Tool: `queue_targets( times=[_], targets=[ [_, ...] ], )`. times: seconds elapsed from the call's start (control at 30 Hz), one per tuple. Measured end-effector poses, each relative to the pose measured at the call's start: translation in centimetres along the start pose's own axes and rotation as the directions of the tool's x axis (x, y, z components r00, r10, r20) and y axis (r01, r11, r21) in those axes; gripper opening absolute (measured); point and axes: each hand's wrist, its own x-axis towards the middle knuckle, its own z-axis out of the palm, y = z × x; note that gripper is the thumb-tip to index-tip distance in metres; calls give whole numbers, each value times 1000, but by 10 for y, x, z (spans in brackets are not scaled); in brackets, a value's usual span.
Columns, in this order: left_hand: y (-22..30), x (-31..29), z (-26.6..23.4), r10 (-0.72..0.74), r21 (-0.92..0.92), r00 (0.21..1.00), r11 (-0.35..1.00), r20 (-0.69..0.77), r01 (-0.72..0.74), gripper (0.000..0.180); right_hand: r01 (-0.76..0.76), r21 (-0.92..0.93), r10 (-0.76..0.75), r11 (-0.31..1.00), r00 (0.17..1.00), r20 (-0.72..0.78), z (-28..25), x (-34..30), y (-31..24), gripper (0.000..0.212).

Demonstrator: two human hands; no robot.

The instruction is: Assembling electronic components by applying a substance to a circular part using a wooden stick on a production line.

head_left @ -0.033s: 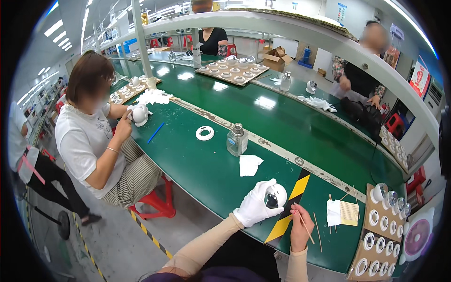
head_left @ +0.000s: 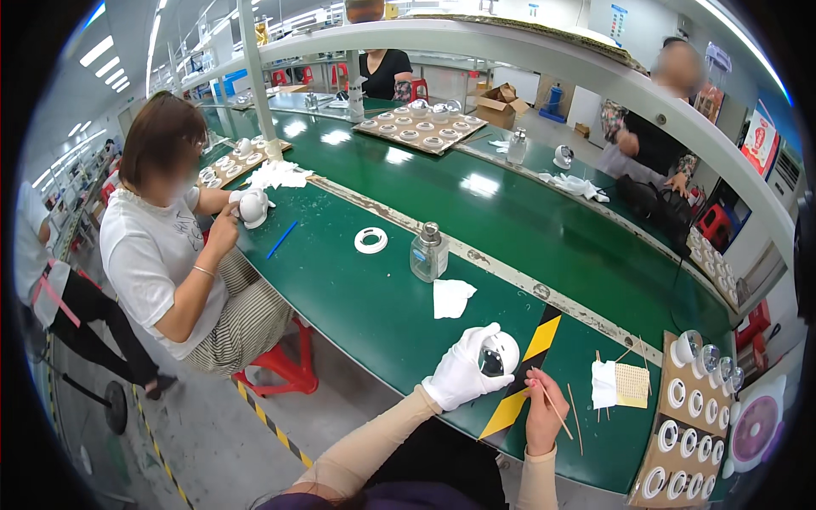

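In a white glove, my left hand (head_left: 463,374) is closed round a white dome camera housing (head_left: 503,347) with a dark shiny dome, held above the green table. My bare right hand (head_left: 544,412) pinches a thin wooden stick (head_left: 558,406) just right of the housing; its upper end lies by the fingertips, apart from the dome. Another wooden stick (head_left: 575,418) lies on the table beside that hand. A white cloth (head_left: 453,299) and a clear glass bottle (head_left: 429,254) with a metal cap are beyond my left hand.
At right, a cardboard tray (head_left: 667,425) carries white rings and clear domes near a purple-white fan (head_left: 756,429). A yellow pad (head_left: 631,387) lies beside sticks. Farther left are a white ring (head_left: 371,240), a blue stick (head_left: 282,240) and a seated co-worker (head_left: 170,246) holding a white housing.
My hands and the housing stay nearly in place; the stick's lower end has shifted slightly right. At far left, a walking person's foot has moved a little.
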Motion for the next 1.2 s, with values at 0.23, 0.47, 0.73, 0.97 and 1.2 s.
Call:
queue_targets(
  times=[0.23,0.47,0.73,0.97,1.2],
  targets=[
    [3,-5,1,34,7,999,999,-28,-34,89,207,-122,-208,971,978,3,-6,-4,9,15],
    [3,-11,-1,-2,-38,999,999,40,3,93,90,120,-79,989,992,-94,0,-17,-4,2],
    [-11,5,2,76,-70,993,994,-86,-83,85,424,-79,-417,902,904,95,32,-3,0,12],
    [-13,2,7,83,-35,996,996,-44,-85,88,479,-209,-473,853,877,79,34,-1,2,10],
    [-17,-1,8,144,-106,986,983,-82,-153,80,542,-318,-534,778,837,122,35,-3,-5,13]
  ],
)
